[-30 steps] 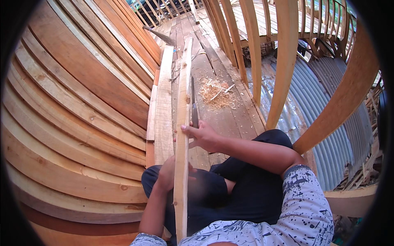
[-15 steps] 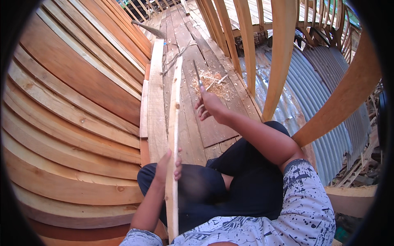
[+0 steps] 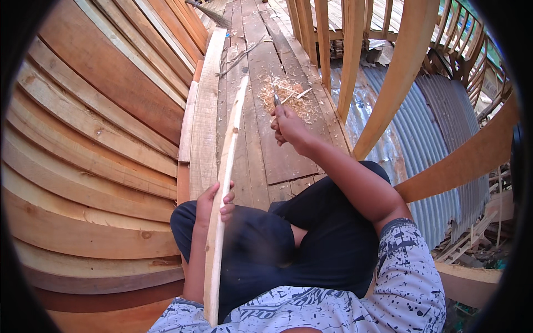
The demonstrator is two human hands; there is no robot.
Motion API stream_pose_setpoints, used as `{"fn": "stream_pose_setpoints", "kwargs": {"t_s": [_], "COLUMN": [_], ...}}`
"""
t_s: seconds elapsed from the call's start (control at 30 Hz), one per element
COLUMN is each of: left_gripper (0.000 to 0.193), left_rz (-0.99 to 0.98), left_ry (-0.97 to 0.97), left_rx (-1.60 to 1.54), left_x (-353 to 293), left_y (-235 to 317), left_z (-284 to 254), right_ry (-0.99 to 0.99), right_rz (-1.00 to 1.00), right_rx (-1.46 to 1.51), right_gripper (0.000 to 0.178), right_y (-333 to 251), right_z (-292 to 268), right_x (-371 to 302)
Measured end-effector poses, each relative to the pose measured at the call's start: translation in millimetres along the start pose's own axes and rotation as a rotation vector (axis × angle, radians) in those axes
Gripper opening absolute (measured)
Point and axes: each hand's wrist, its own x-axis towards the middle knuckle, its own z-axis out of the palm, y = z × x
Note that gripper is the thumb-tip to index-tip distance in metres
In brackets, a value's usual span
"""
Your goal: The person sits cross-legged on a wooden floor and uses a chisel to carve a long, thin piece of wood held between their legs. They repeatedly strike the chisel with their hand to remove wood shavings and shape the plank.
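A long pale strip of wood (image 3: 227, 150) runs up from my lap, slightly tilted, its far end pointing toward the decking ahead. My left hand (image 3: 208, 202) is wrapped around its lower part, with the thumb on one side and the fingers on the other. To the right of the strip, and apart from it, my right hand (image 3: 289, 127) is closed on a knife (image 3: 276, 100). The narrow dark blade points away from me over the wood shavings (image 3: 287, 91); its handle is hidden in the fist.
Curved hull planks (image 3: 94, 188) rise on the left, with a loose board (image 3: 205, 122) along their foot. Upright wooden ribs (image 3: 397, 77) line the right, beyond which lie corrugated metal sheets (image 3: 413, 133). A thin branch (image 3: 240, 58) and a broom (image 3: 214, 15) lie ahead on the deck.
My view has shifted a little. The knife has tipped lower and farther away from me, so its blade shows shorter. My left hand keeps its hold on the strip.
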Motion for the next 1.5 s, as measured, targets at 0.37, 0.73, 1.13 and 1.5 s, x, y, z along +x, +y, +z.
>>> {"fn": "stream_pose_setpoints", "kwargs": {"t_s": [0.37,0.73,1.13,1.5], "left_gripper": [0.045,0.043,0.044,0.046], "left_rz": [-0.121,-0.044,-0.113,-0.164], "left_ry": [0.122,0.158,0.114,0.139], "left_rx": [0.231,0.109,0.124,0.181], "left_x": [5,-6,16,29], "left_y": [-9,-2,4,20], "left_z": [11,-1,-18,-15], "right_ry": [-0.273,-0.257,-0.234,-0.468], "right_rz": [-0.007,0.060,-0.021,-0.256], "right_rx": [-0.348,-0.490,-0.687,-0.889], "right_gripper": [0.031,0.037,0.034,0.029], "right_y": [27,45,55,63], "right_z": [10,9,10,19], "right_x": [5,13,26,34]}}
